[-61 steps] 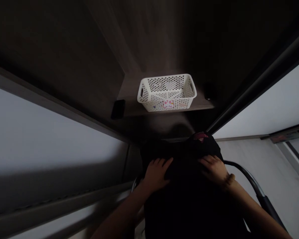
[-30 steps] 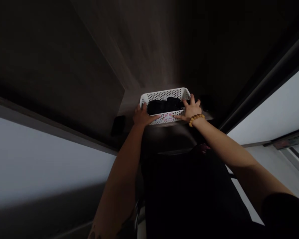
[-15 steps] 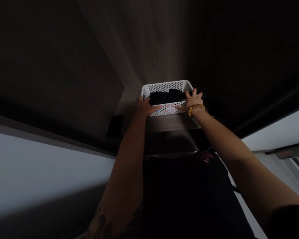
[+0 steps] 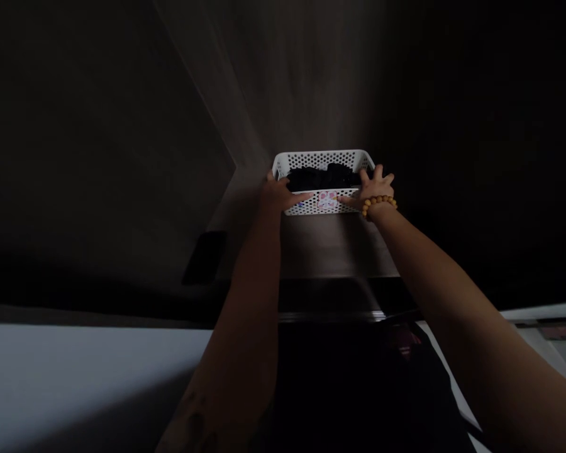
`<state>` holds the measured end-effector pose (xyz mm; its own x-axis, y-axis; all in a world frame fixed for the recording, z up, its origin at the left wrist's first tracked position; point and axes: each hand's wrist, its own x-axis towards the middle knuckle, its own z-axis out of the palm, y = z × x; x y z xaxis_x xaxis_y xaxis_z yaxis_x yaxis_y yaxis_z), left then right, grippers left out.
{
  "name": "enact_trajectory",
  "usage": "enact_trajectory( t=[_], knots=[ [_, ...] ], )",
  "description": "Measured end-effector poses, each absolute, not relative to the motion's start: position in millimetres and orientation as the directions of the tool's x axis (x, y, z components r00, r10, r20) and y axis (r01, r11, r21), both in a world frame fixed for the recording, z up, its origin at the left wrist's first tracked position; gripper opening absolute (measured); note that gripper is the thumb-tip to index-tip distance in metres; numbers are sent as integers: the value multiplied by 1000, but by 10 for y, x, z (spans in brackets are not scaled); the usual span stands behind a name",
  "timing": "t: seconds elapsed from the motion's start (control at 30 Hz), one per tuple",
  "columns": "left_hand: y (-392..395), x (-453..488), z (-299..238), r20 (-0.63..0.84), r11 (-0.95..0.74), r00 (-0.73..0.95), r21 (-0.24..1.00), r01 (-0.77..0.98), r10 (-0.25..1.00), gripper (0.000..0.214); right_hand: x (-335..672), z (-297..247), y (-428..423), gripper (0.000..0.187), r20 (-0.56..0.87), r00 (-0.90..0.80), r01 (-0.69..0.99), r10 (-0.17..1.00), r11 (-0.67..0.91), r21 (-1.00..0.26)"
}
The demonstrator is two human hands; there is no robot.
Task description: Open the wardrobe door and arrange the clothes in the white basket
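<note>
A white perforated plastic basket point(image 4: 311, 161) with a small pink sticker on its front stands on a dark wooden shelf point(image 4: 330, 248) inside a cupboard. Dark folded cloth point(image 4: 323, 177) lies in it. My left hand point(image 4: 277, 193) presses against the basket's front left corner, fingers stretched along the front wall. My right hand point(image 4: 375, 190), with a bead bracelet at the wrist, lies spread against the front right corner. Both arms reach up and forward.
Dark cupboard walls close in on both sides. A small dark fitting point(image 4: 205, 265) sits on the left wall. A white panel point(image 4: 75, 377) fills the lower left. More dark cloth point(image 4: 358, 384) lies heaped below the shelf between my arms.
Two seconds ago my hands lay on the dark heap below and the basket was empty. The basket now holds dark cloth and has slid deeper onto the shelf under both hands.
</note>
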<state>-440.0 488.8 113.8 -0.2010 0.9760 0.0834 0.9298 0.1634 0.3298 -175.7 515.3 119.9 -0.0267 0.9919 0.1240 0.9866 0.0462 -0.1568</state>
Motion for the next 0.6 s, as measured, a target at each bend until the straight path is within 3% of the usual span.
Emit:
enact_trajectory(
  t=[0.6],
  knots=[
    [5694, -4704, 1046, 226, 164, -269, 394, 904, 936, 101, -2090, 1199, 5892, 116, 160, -3, 987, 987, 29, -160]
  ],
)
